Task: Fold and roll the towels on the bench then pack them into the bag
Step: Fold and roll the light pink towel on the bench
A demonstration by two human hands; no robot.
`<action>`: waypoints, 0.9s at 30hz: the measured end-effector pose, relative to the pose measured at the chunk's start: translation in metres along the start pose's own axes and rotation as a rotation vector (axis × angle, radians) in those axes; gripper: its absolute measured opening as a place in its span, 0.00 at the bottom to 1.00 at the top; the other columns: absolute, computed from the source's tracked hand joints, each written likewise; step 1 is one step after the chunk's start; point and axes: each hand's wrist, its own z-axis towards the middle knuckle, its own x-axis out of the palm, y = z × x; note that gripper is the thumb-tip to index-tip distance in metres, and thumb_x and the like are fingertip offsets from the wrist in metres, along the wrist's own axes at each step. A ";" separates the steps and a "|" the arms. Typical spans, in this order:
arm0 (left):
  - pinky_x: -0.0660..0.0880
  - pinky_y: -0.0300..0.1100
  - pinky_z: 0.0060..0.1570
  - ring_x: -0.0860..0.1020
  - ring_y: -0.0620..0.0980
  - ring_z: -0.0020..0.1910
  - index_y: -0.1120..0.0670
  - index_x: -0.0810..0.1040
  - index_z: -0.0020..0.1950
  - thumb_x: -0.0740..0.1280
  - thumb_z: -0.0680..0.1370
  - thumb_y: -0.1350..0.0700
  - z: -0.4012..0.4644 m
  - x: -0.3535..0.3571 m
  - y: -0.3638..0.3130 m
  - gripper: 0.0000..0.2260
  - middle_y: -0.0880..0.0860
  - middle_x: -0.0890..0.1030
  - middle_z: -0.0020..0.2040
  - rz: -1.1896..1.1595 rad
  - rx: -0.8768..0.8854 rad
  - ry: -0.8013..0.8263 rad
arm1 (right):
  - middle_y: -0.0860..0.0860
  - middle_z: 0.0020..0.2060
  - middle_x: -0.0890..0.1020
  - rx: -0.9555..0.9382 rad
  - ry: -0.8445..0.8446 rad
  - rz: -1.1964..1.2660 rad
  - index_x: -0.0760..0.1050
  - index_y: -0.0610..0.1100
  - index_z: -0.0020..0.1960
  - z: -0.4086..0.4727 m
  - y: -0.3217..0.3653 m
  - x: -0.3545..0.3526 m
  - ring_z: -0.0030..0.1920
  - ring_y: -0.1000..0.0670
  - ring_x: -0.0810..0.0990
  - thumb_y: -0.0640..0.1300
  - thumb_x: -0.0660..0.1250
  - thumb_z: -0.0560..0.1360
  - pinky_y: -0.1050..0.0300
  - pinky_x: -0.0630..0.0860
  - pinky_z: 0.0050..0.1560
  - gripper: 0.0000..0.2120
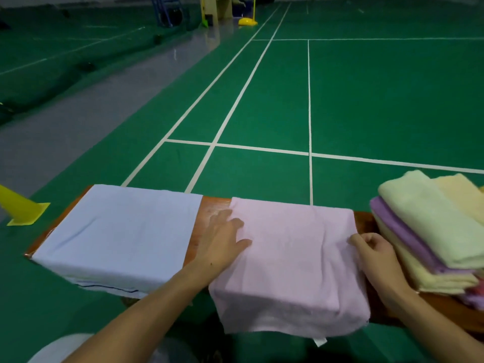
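Note:
A pink towel (pixel 293 258) lies spread across the wooden bench (pixel 214 205), its near edge hanging over the front. My left hand (pixel 222 239) rests flat on the towel's left edge with fingers spread. At the towel's right edge, my right hand (pixel 372 250) pinches the cloth with curled fingers. A light blue towel (pixel 117 231) lies flat over the bench's left end. To the right sits a stack of folded towels (pixel 429 237) in pale green, yellow and purple. No bag is in view.
A yellow cone (pixel 18 205) stands on the floor left of the bench. Green court floor (pixel 366 100) with white lines stretches beyond. Far back are a yellow base (pixel 247 21) and blue frames.

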 end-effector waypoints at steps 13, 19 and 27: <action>0.82 0.45 0.51 0.79 0.47 0.60 0.42 0.77 0.70 0.80 0.76 0.50 0.002 -0.021 0.010 0.25 0.47 0.75 0.70 -0.823 -0.219 0.130 | 0.58 0.56 0.84 0.071 0.267 0.006 0.88 0.55 0.50 0.000 0.006 -0.016 0.59 0.53 0.79 0.44 0.72 0.81 0.46 0.76 0.67 0.08; 0.80 0.50 0.64 0.81 0.52 0.65 0.48 0.89 0.55 0.79 0.75 0.55 -0.003 -0.051 0.007 0.09 0.49 0.84 0.64 -1.127 -0.211 0.150 | 0.55 0.57 0.86 0.088 0.262 0.210 0.88 0.53 0.54 -0.011 0.022 -0.032 0.56 0.47 0.86 0.49 0.73 0.79 0.44 0.85 0.55 0.06; 0.83 0.42 0.52 0.87 0.45 0.51 0.55 0.88 0.58 0.79 0.73 0.58 -0.012 -0.114 -0.003 0.13 0.49 0.89 0.51 -1.291 -0.135 -0.052 | 0.45 0.53 0.88 0.010 0.249 0.399 0.87 0.47 0.56 -0.012 0.070 -0.066 0.53 0.42 0.88 0.41 0.76 0.76 0.46 0.85 0.53 0.09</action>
